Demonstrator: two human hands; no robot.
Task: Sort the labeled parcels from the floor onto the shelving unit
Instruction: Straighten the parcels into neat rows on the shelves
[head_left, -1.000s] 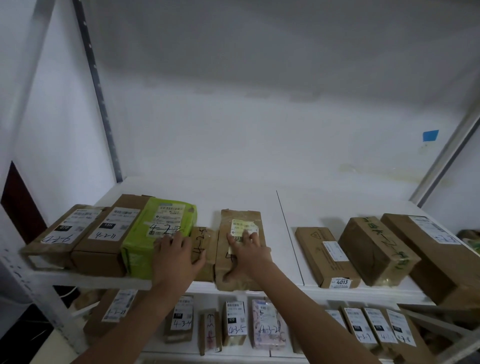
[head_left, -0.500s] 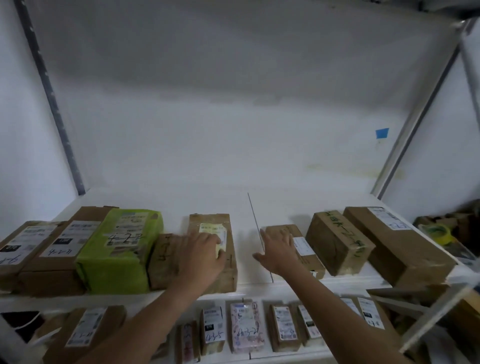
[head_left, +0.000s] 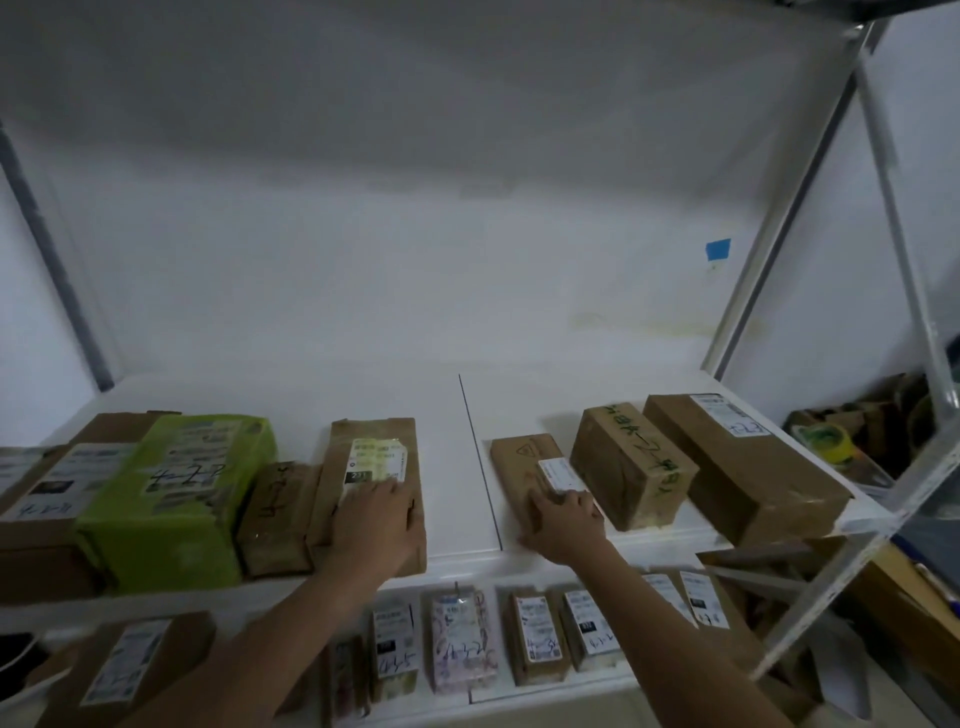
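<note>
Reaching over the front lip of the white shelf (head_left: 457, 558), your two bare forearms rise from the bottom of the view. Below that lip, a lower tier carries a row of small labelled parcels, among them a pink patterned packet (head_left: 462, 644) and a kraft box (head_left: 535, 642) just beside it. Your left hand (head_left: 376, 525) lies flat, fingers extended and gripping nothing, on the near end of a kraft paper parcel (head_left: 371, 467) bearing a yellowish label; this parcel lies left of the thin dark seam (head_left: 480, 462) that divides the shelf board. Your right hand (head_left: 563, 525) rests palm down on the near end of a flat brown box (head_left: 524, 460) just right of that seam; its fingers lie loosely over the box's top, and whether they pinch it cannot be told. Left of the seam, beyond the kraft paper parcel, a small brown box (head_left: 278, 519) touches it, then come a green-wrapped parcel (head_left: 187, 493) and further brown cartons. Right of the seam, beside the flat brown box, stands a taped carton (head_left: 631, 465) with green handwriting, then a long carton (head_left: 743, 462) near the steel upright (head_left: 904, 249). Farthest back, a blue tape patch (head_left: 718, 249) marks the white wall.
</note>
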